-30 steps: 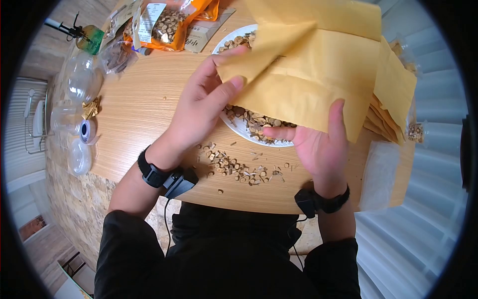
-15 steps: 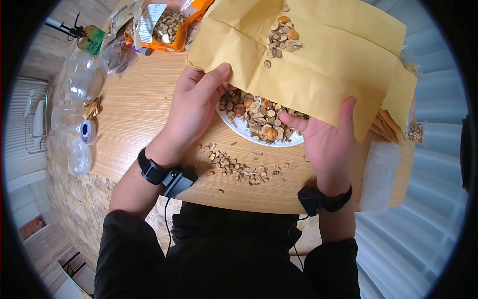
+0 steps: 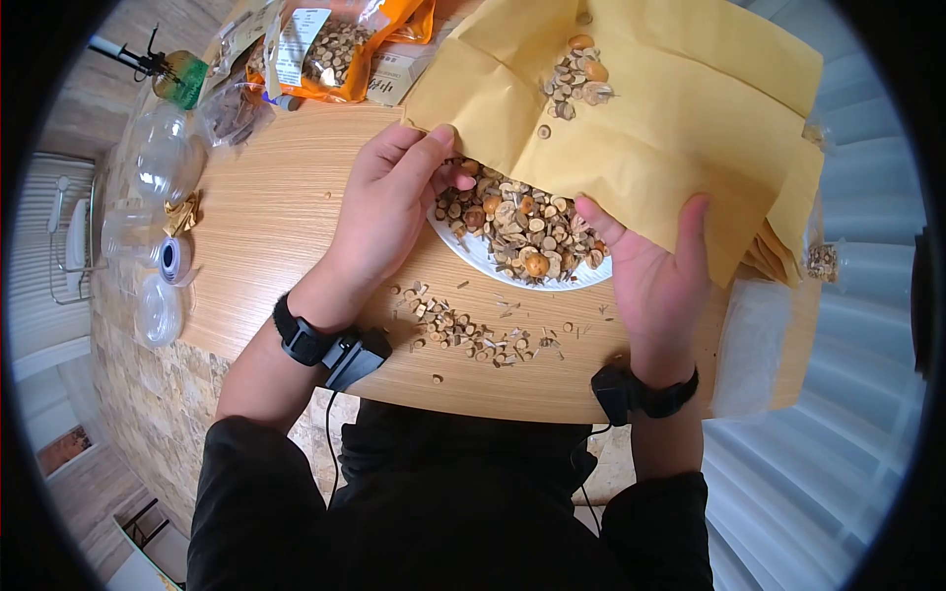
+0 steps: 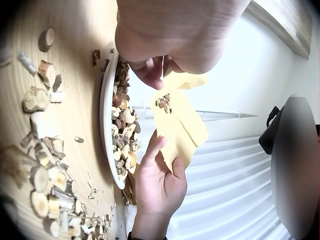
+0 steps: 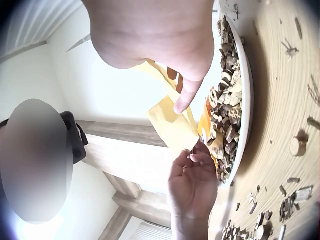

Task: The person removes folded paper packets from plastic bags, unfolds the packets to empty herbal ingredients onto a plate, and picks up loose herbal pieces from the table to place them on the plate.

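Both hands hold a creased sheet of yellow kraft paper (image 3: pixel 670 118) tilted over a white plate (image 3: pixel 473 258). My left hand (image 3: pixel 394 187) pinches its near left corner between thumb and fingers. At the near right edge, my right hand (image 3: pixel 658 286) has its thumb on top of the paper and most fingers hidden underneath. A small heap of dried slices and orange-brown pieces (image 3: pixel 576 84) lies on the sheet. The plate holds a mound of dried sliced herbs or roots (image 3: pixel 527 231), partly covered by the paper. In the left wrist view, the heap (image 4: pixel 164 103) sits on the sloping paper.
Loose slices (image 3: pixel 473 335) are scattered at the table's near edge. Orange-trimmed bags (image 3: pixel 340 54) lie at the back left. Clear containers (image 3: pixel 169 163) and a ribbon roll (image 3: pixel 175 259) line the left side. More folded kraft paper (image 3: pixel 774 254) and a translucent packet (image 3: pixel 751 345) lie at right.
The paper's folded left flap has been opened out, exposing the small heap on it. Both hands and the sheet have then shifted slightly right, uncovering more of the plate.
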Tool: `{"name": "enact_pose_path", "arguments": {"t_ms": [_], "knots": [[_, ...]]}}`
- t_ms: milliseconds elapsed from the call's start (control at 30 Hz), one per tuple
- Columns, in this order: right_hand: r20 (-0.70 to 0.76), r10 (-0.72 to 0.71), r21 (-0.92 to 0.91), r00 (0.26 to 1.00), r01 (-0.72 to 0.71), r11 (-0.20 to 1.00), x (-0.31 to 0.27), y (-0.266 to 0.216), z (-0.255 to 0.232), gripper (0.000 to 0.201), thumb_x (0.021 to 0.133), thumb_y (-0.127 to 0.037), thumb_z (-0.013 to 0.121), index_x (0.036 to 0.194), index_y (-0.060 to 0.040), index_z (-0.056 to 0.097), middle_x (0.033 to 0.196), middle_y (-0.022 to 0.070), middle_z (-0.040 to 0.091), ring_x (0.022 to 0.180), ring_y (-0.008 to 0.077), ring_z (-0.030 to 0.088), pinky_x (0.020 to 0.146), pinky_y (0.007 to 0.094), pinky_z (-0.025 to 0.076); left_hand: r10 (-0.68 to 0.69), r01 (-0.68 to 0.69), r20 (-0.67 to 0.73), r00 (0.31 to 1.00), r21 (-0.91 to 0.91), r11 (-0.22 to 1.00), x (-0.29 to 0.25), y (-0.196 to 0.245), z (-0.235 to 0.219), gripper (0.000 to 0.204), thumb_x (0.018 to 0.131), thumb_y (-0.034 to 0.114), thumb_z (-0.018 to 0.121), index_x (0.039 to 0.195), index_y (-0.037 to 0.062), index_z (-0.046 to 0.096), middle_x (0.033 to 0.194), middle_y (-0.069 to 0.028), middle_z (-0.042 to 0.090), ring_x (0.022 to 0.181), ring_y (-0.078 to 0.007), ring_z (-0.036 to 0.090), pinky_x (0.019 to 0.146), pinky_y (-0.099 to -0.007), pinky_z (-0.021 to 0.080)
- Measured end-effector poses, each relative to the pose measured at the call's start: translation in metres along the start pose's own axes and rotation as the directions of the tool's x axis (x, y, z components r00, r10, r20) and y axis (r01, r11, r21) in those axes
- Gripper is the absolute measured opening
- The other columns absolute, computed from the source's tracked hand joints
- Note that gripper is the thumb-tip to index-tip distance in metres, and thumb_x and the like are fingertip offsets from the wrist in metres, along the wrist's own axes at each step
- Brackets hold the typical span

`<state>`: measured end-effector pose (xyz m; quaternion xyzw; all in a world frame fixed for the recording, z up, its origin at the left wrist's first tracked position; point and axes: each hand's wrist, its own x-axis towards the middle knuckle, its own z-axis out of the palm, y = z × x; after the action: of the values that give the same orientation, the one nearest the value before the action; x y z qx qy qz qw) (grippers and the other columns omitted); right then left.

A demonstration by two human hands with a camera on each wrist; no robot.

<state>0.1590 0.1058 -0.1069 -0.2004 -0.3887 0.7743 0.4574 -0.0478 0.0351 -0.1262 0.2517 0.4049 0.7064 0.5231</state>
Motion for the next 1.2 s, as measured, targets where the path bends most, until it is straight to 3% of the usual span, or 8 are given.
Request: {"name": "enact_pose_path", "arguments": {"t_ms": [367,533,700,1100,1200], "knots": [[-0.064,-0.011,-0.006,0.998,0.011,1.0,-0.0005,0.0002,-0.002,0.043,0.098,-0.027,0.034,0.134,-0.0034,0.033,0.134,0.0125,0.042,0.123,0.0306,0.042,0.1,0.0535,0.036,0.004,-0.006,0.058,0.998,0.019,1.0,0.0011,-0.0036,-0.007,0.015,0.093,0.011,0.05,0.096,-0.002,0.057,0.093,-0.007,0.061,0.081,-0.0121,0.057,0.073,-0.0267,0.048],[-0.052,-0.019,-0.005,0.998,0.019,1.0,-0.0018,-0.0004,0.0013,0.042,0.098,-0.025,0.035,0.134,-0.0035,0.033,0.135,0.0119,0.041,0.124,0.0307,0.041,0.1,0.054,0.035,-0.013,0.013,0.02,1.0,0.024,1.0,-0.0006,-0.0003,-0.0012,0.012,0.093,0.008,0.048,0.091,0.0004,0.057,0.09,-0.0065,0.059,0.08,-0.0145,0.056,0.073,-0.0294,0.047],[-0.055,-0.041,-0.008,0.998,0.041,0.999,-0.0012,0.0007,-0.0005,0.041,0.098,-0.024,0.035,0.133,-0.0041,0.033,0.134,0.011,0.042,0.123,0.0302,0.042,0.1,0.0548,0.035,0.009,-0.01,0.071,0.997,0.019,1.0,0.0007,-0.0031,-0.0058,0.017,0.093,0.011,0.05,0.1,-0.0018,0.057,0.094,-0.0061,0.06,0.081,-0.0118,0.056,0.073,-0.0266,0.048],[-0.05,-0.109,-0.084,0.993,0.105,0.991,-0.0024,0.0015,0.0002,0.038,0.098,-0.021,0.037,0.134,-0.0084,0.033,0.135,0.0064,0.037,0.123,0.0279,0.04,0.098,0.0592,0.037,-0.005,0.004,0.054,0.999,0.013,1.0,0.0016,-0.0035,-0.0062,0.017,0.092,0.011,0.05,0.1,-0.0025,0.057,0.092,-0.0087,0.061,0.076,-0.0141,0.058,0.072,-0.0257,0.048],[0.041,-0.127,-0.11,0.991,0.131,0.985,-0.0028,0.001,-0.0004,0.038,0.098,-0.022,0.037,0.134,-0.0097,0.032,0.136,0.0044,0.035,0.124,0.027,0.038,0.098,0.06,0.036,0.009,-0.01,0.053,0.999,0.011,1.0,0.0013,-0.0028,-0.0042,0.017,0.092,0.011,0.05,0.101,-0.0024,0.057,0.092,-0.0086,0.061,0.077,-0.0139,0.059,0.072,-0.0255,0.048]]}}
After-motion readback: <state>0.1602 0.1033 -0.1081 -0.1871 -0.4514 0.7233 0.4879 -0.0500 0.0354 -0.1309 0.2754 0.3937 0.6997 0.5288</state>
